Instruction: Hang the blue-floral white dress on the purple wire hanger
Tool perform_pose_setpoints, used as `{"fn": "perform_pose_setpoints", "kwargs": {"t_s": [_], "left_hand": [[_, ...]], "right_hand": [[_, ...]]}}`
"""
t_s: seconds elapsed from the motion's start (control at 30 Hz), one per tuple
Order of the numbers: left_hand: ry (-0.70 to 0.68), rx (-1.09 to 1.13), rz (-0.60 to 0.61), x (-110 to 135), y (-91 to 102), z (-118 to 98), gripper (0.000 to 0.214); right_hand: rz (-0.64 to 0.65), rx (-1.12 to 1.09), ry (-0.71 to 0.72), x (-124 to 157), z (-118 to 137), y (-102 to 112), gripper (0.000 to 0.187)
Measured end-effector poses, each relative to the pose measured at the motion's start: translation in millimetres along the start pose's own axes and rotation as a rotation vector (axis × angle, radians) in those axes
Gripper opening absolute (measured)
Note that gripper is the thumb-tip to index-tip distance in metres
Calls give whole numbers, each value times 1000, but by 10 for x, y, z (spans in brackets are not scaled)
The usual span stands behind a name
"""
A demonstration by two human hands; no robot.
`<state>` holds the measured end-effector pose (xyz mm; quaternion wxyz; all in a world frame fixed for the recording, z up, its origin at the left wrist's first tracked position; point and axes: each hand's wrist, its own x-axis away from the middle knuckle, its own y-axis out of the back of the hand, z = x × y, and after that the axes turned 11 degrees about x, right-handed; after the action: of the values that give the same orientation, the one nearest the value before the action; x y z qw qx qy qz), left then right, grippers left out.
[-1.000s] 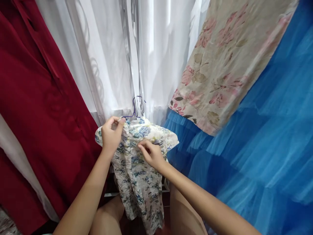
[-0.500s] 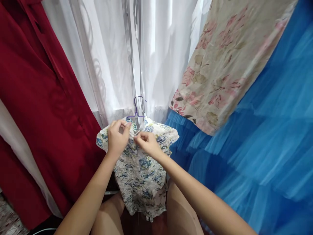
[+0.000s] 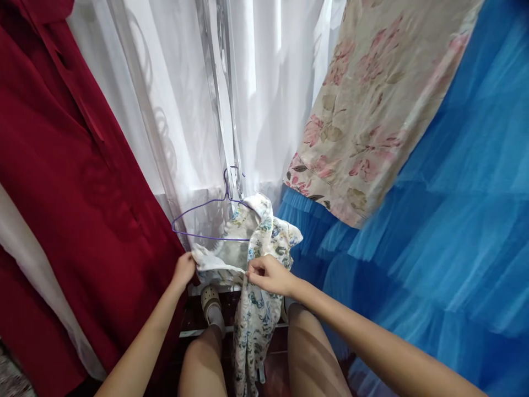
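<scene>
A white blouse with blue and green flowers [image 3: 260,309] hangs by its right side from a purple wire hanger [image 3: 198,204]. The hanger's left half is bare, and its hook is up by a pale vertical strip. My left hand [image 3: 184,270] is closed on the blouse's left shoulder edge, pulled out and down below the hanger. With fingers pinched, my right hand [image 3: 266,274] grips the front opening edge near the middle. The blouse gapes between my hands and its pale inside shows.
A red garment [image 3: 82,182] hangs on the left, with white curtains [image 3: 264,110] behind. To the right are a beige cloth with pink flowers [image 3: 363,121] and a blue ruffled tulle garment [image 3: 425,264]. Below, a foot wears a beige clog [image 3: 210,298].
The blouse's left shoulder has come off the hanger, baring the wire. My left hand moved down and left with the cloth; my right hand moved slightly down and right.
</scene>
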<state>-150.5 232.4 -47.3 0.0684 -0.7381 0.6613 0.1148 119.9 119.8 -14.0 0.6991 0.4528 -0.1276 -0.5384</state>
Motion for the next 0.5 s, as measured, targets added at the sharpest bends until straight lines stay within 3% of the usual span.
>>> {"fn": "perform_pose_setpoints", "kwargs": {"t_s": [0.1, 0.23, 0.3, 0.37, 0.43, 0.5], "left_hand": [[65, -17, 343, 352, -273, 91, 31], [-21, 49, 635, 636, -521, -266, 32], [-126, 91, 678, 781, -596, -560, 30], [-208, 73, 662, 978, -647, -832, 25], [-265, 6, 692, 1215, -684, -1031, 20], [-329, -54, 768, 1449, -706, -1154, 14]], "right_hand": [[123, 38, -114, 243, -321, -46, 18], [332, 70, -180, 574, -643, -51, 17], [411, 48, -199, 639, -655, -57, 19], [404, -97, -227, 615, -556, -84, 27], [323, -325, -253, 545, -375, -130, 34], [204, -478, -216, 492, -162, -184, 29]]}}
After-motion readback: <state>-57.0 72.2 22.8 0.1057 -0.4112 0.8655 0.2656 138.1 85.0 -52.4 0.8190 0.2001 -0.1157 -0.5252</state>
